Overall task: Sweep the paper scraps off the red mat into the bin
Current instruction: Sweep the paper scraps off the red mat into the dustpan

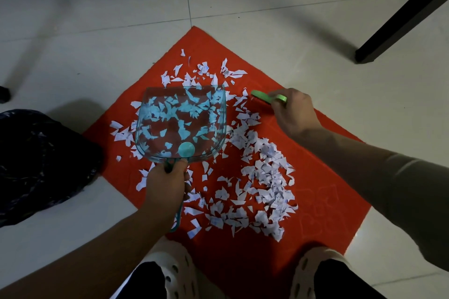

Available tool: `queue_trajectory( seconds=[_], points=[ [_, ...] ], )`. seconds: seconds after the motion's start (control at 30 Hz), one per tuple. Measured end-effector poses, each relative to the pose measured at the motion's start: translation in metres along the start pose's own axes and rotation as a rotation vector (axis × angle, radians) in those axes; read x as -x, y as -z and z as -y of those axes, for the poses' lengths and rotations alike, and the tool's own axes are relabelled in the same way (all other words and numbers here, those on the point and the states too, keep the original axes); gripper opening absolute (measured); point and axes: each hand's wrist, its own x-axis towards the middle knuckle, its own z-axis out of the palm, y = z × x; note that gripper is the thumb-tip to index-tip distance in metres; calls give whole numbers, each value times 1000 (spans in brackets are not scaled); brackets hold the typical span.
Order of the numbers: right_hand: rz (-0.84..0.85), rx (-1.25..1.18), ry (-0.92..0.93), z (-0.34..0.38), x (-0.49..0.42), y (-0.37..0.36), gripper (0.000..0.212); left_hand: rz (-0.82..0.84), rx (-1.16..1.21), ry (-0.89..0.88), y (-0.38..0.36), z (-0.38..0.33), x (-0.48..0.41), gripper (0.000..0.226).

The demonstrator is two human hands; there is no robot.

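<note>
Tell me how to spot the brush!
Look at the red mat on the pale floor tiles, littered with white paper scraps. Near its right edge, the right hand grips the brush. It is the only bright green thing; the dustpan in the left hand is see-through teal.

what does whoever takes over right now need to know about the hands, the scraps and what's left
Left hand: grips the dustpan by its handle, pan over the left middle of the mat.
Right hand: grips the brush at the mat's far right edge.
Scraps: spread over most of the mat, thickest on the right. The pan is see-through, so I cannot tell whether any lie in it or only under it.
Bin: on the floor by the mat's left corner.
Done: no cleared patch shows.
Left: brush the scraps into the pan, tip it into the bin, repeat.
</note>
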Motion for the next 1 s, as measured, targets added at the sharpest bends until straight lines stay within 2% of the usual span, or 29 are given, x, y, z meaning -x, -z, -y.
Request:
queue_trajectory(
  seconds=[0.17,0.3,0.4,0.53,0.63,0.73,0.87,1.0],
  points=[
    [59,19,-59,-9,-6,-5,33,8,-11,3,0,2,-1,24],
    [131,14,35,-1,11,-13,27,0,-12,1,-2,1,-1,23],
    [79,-20,80,4,18,-12,25,-6,-3,7,-3,0,-1,21],
    [32,46,28,-7,7,-11,30,-19,-18,0,-4,0,-1,21],
    [94,80,12,-13,8,-15,33,-16,-8,-1,-5,0,-1,22],
    [158,77,70,-9,20,-19,31,-14,-9,-2,-5,0,-2,23],
    [70,18,125,-3,23,-15,29,-11,-2,-6,-6,0,-2,22],
    [6,40,55,-9,0,-14,34,-15,-12,-11,-6,0,-2,21]
  ],
)
